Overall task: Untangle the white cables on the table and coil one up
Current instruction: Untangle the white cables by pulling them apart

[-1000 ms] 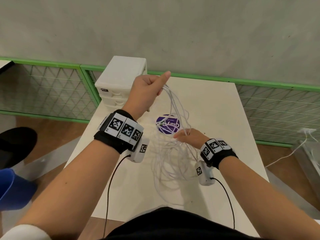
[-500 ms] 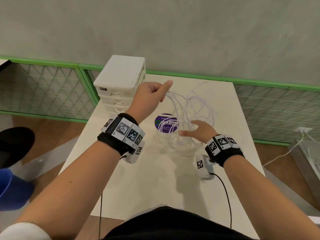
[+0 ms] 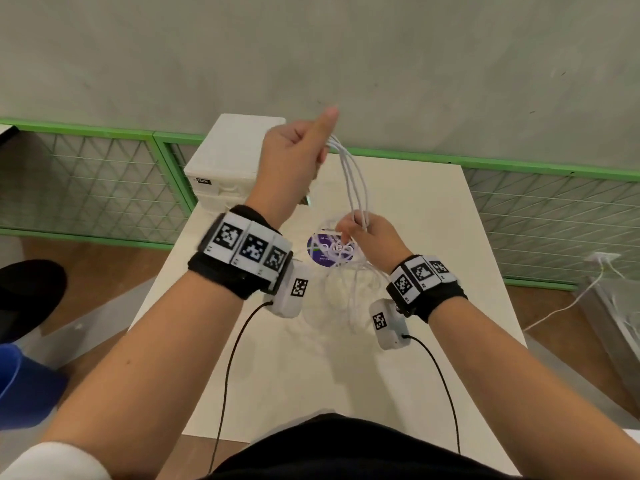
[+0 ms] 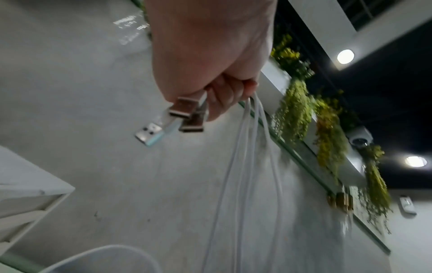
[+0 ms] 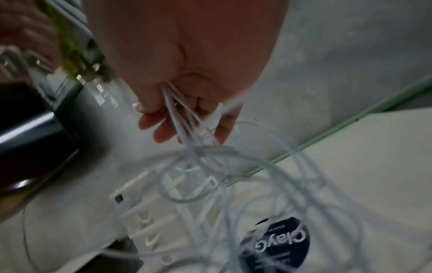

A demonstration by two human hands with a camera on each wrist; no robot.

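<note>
Several white cables [image 3: 353,181] hang in a bundle from my raised left hand [image 3: 294,150], which grips them near their ends. Their metal USB plugs [image 4: 184,114] stick out below its fist in the left wrist view, and the strands [image 4: 245,166] drop away from the fingers. Lower down, my right hand [image 3: 367,233] holds the same strands [image 5: 182,118] between curled fingers. Under it the cables fall in loose tangled loops [image 3: 343,289] onto the white table [image 3: 433,237].
A white drawer box [image 3: 232,161] stands at the table's far left corner. A round purple sticker [image 3: 327,252] lies under the loops. Green mesh fencing [image 3: 554,216] runs behind the table. A black shoe [image 3: 27,292] and something blue [image 3: 24,386] are on the floor at left.
My left hand has risen with the cable ends, pulling the strands taut. My right hand, flat and apart half a second ago, now grips the bundle lower down.
</note>
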